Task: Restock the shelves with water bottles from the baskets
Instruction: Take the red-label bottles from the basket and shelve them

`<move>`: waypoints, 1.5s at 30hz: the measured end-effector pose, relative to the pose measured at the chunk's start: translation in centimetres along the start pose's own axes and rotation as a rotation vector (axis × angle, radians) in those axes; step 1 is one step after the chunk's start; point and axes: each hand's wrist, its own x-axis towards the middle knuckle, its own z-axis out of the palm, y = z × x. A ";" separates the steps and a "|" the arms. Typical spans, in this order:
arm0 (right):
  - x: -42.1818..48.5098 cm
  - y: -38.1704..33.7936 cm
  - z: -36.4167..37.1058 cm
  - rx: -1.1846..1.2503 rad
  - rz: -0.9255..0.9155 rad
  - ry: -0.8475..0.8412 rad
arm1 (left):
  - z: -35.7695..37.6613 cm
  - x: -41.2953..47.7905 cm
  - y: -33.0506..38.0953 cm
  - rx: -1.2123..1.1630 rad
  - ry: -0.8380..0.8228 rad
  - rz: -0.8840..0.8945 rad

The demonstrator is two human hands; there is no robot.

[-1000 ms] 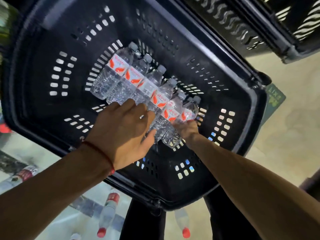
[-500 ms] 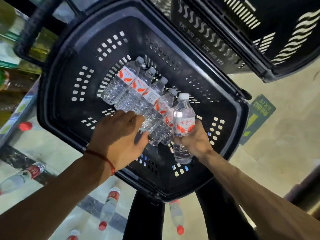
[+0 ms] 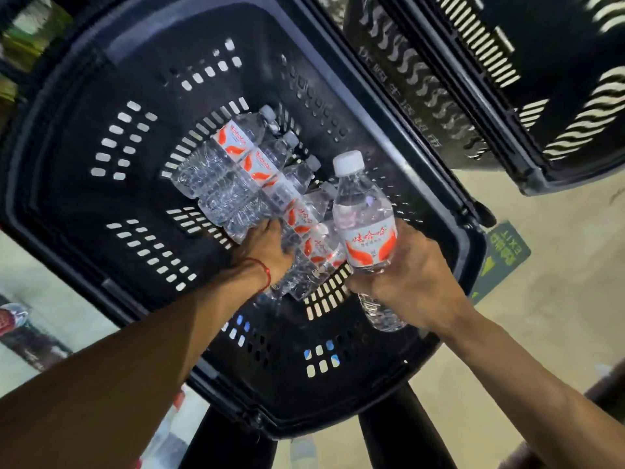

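A black perforated basket [image 3: 101, 198] fills the view below me. Several clear water bottles [image 3: 216, 170] with white and orange labels lie side by side on its floor. My right hand [image 3: 409, 282] grips one water bottle [image 3: 363, 225] around its lower half and holds it upright above the row, white cap up. My left hand [image 3: 267, 248] reaches down into the row with its fingers curled round a lying bottle [image 3: 304, 265].
A second black basket [image 3: 541, 96] sits at the upper right, edge to edge with the first. A green EXIT floor sticker [image 3: 507, 252] shows on the pale floor to the right. Blurred bottles and shelf goods lie at the left edge.
My right hand has raised its bottle higher and more upright out of the row. My left hand has pushed deeper into the basket and closed on a lying bottle.
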 end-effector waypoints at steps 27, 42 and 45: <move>2.9 3.4 -0.8 0.265 -0.033 -0.068 | 3.0 3.4 2.6 0.409 0.191 0.040; -1.0 1.1 -0.5 0.282 0.076 0.112 | -2.5 -5.4 0.0 -0.140 0.279 0.086; -2.7 0.0 -0.3 0.307 0.075 0.125 | -4.2 -8.3 0.3 -0.506 0.315 0.145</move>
